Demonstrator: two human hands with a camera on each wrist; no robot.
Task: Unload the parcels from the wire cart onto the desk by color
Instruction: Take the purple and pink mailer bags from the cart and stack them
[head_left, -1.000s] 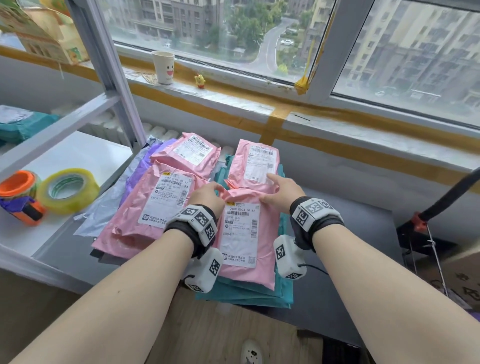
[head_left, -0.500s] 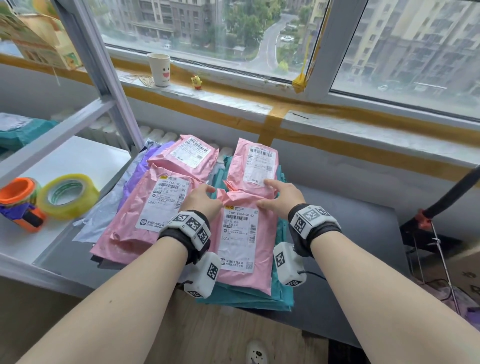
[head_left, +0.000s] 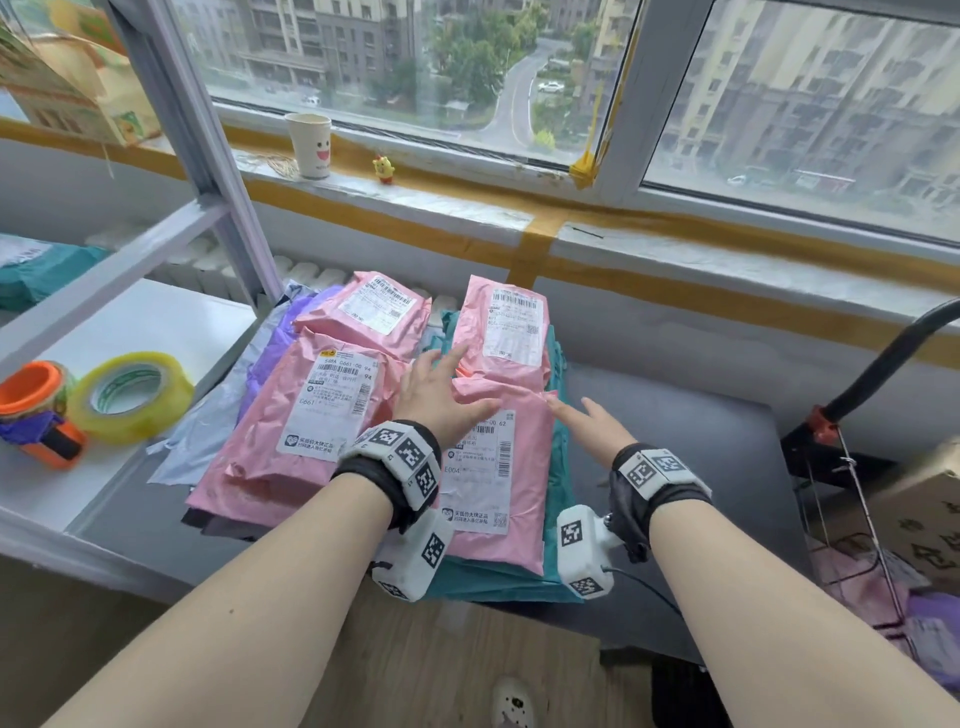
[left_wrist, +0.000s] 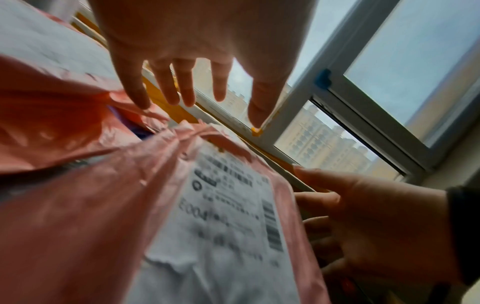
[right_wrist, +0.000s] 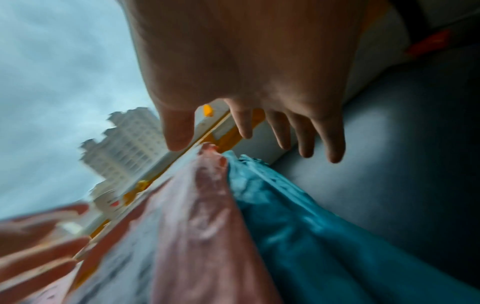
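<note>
Several pink parcels with white labels lie on the dark desk. The nearest pink parcel rests on a stack of teal parcels. My left hand hovers over that parcel's far end with fingers spread, holding nothing; the left wrist view shows these fingers straight above the pink parcel. My right hand is at the parcel's right edge, fingers straight and empty above the teal parcels. Purple parcels and grey parcels lie under the left pink ones.
A wire cart with a black handle stands at the right, holding pink and purple parcels. On the white shelf at left are a yellow tape roll and an orange tape dispenser. A paper cup stands on the windowsill.
Both hands have let go of the near pink parcel's far end and opened, lifting off it. The right hand has drawn back toward me and to the right.
</note>
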